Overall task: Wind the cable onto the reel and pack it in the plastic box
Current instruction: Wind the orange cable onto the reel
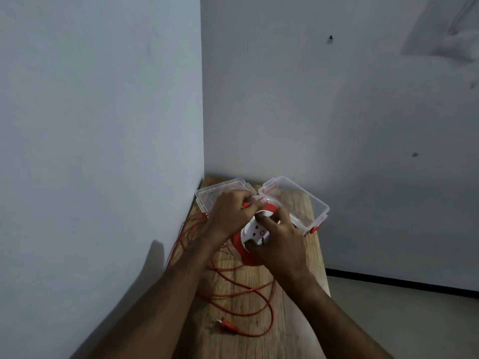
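Both hands grip the cable reel above the wooden surface

The left hand [229, 216] is closed, pinching the orange cable [241, 294] against the top rim of the reel [255, 235]. The right hand [281, 244] is closed around the reel's near side, fingers over its white socket face. The reel is held tilted, just in front of the clear plastic box [298, 200], which stands open with its lid [212, 195] laid flat to the left. Loose cable loops lie on the surface [298, 320], ending at the plug [226, 324] near the front edge
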